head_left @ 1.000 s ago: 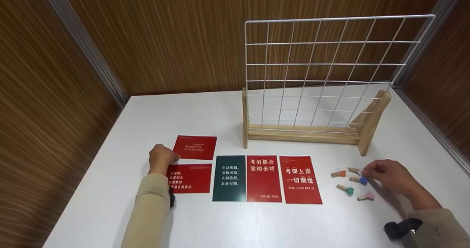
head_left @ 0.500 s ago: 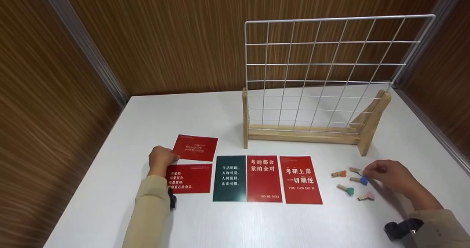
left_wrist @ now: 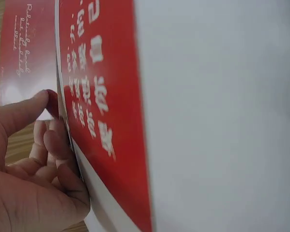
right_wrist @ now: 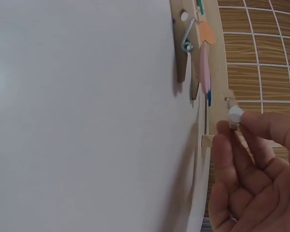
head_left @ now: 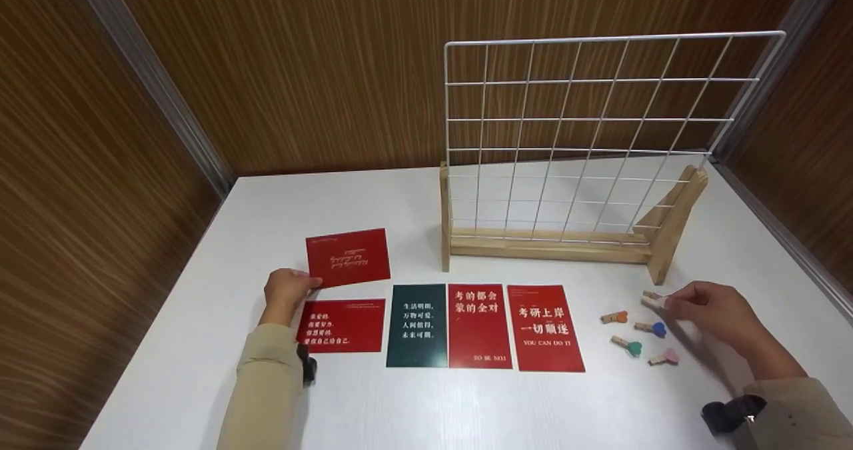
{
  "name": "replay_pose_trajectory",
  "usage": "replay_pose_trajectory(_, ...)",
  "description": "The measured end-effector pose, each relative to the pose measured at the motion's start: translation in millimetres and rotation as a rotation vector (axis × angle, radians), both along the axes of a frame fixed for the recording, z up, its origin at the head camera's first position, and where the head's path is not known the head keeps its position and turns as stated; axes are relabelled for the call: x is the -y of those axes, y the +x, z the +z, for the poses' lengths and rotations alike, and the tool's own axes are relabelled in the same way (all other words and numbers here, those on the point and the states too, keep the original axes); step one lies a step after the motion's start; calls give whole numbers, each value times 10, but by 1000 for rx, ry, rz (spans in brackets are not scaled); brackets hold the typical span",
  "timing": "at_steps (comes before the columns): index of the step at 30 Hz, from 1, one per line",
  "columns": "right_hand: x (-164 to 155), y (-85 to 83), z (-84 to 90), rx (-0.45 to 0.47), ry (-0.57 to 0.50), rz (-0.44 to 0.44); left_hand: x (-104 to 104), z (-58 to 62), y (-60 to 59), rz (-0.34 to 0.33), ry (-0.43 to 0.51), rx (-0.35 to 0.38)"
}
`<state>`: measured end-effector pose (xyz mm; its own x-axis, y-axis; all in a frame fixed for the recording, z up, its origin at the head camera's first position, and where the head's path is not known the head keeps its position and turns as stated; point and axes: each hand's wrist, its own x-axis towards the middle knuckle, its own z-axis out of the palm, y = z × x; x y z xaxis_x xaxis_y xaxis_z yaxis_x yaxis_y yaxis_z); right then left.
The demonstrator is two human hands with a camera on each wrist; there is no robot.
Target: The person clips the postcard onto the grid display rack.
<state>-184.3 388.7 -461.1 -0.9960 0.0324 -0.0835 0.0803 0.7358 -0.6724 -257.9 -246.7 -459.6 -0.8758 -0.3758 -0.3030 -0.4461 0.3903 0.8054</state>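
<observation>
At the left of the table, my left hand [head_left: 288,290] pinches a red card [head_left: 350,257] by its near left corner, thumb against its printed face in the left wrist view. That card is tilted up off the table, its script upside down in the head view. Just below it a second red card [head_left: 344,327] lies flat. On the right, my right hand [head_left: 710,307] pinches a small wooden clothespin with a white tip [right_wrist: 236,114] between thumb and fingers, held above the table. Beside this hand lie several clothespins, with orange [head_left: 614,317], blue [head_left: 650,329], green [head_left: 628,346] and pink [head_left: 664,357] hearts.
A white wire grid [head_left: 586,120] stands in a wooden base [head_left: 553,247] at the back right. In front of it lie a dark green card [head_left: 417,350] and two upright red cards [head_left: 480,337]. Wood-grain walls [head_left: 320,70] surround the white table [head_left: 266,203].
My left hand has lifted the far red card off the table and tilted it. My right hand has raised the white-tipped clothespin away from the others.
</observation>
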Motion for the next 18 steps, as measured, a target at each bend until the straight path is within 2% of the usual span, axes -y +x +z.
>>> replay_pose_trajectory(7, 7, -10, 29, -27, -44, -36, 64, 23, 24, -36, 135, -41)
replay_pose_trajectory(13, 3, -4, 50, -37, -153, -39, 92, 25, 37, -70, 194, -18)
replay_pose_trajectory(18, -18, 16, 75, -71, -250, -13, 120, 22, 27, -51, 236, -1)
